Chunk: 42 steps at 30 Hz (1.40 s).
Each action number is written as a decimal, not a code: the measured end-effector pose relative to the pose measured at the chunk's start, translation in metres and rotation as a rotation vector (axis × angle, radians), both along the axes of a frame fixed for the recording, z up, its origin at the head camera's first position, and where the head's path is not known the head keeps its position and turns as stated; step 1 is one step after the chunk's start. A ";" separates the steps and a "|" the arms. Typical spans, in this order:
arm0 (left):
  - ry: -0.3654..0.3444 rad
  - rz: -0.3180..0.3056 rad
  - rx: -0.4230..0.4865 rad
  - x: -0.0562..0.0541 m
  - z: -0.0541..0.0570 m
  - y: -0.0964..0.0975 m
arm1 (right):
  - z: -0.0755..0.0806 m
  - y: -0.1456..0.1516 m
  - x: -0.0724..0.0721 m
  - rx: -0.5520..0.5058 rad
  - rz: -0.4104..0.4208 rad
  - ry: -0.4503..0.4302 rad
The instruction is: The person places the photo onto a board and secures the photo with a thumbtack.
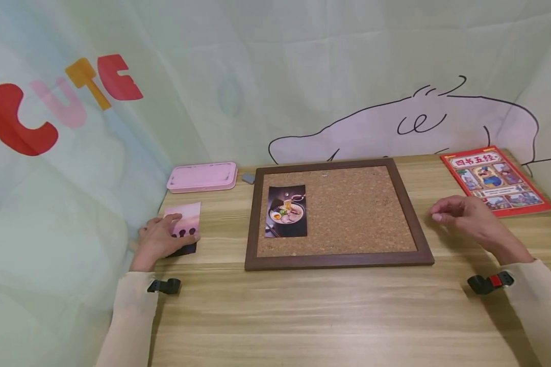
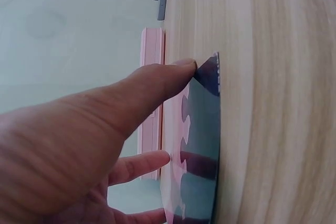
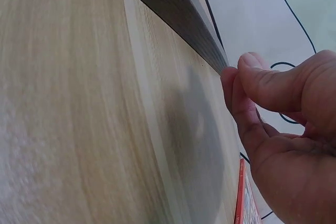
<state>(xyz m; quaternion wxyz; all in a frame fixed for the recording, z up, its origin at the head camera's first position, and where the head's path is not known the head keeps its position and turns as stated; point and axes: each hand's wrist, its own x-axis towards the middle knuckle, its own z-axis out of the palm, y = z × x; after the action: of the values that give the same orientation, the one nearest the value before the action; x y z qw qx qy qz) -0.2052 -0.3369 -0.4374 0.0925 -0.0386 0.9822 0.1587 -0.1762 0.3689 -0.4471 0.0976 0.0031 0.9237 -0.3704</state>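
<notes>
My left hand (image 1: 158, 237) is over a glossy sunset photo (image 1: 189, 211) with dark tree shapes at the table's left side. Its thumb (image 2: 178, 72) touches the photo's edge, where a corner bends. The other fingers spread straight over the photo's far side. To the right, a brown-framed cork board (image 1: 349, 214) lies flat with a ramen photo (image 1: 286, 224) on its left part, a small shiny dot near that photo's top. My right hand (image 1: 475, 224) hovers right of the frame, fingers loosely curled, thumb close to the index fingertip; nothing shows between them.
A pink tin case (image 1: 202, 176) stands at the back left, with a small grey block (image 1: 248, 178) beside the board's corner. A red comic-style book (image 1: 498, 181) lies at the back right, behind my right hand. Fabric curtains (image 1: 239, 76) rise along the back and left.
</notes>
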 end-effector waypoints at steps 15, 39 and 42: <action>0.024 0.045 0.007 0.000 0.001 -0.001 | -0.001 0.001 0.002 -0.010 -0.075 -0.020; 0.142 0.192 0.453 0.004 0.009 -0.006 | 0.005 -0.007 0.000 -0.054 -0.074 -0.020; 0.137 0.214 0.487 0.004 0.012 -0.003 | 0.005 -0.008 0.000 -0.043 -0.070 -0.019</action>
<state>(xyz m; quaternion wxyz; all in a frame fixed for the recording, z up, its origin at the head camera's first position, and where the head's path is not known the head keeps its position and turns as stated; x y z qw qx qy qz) -0.2011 -0.3399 -0.4249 0.0151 -0.1078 0.9094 0.4014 -0.1766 0.3612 -0.4419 0.0933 0.0370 0.9139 -0.3933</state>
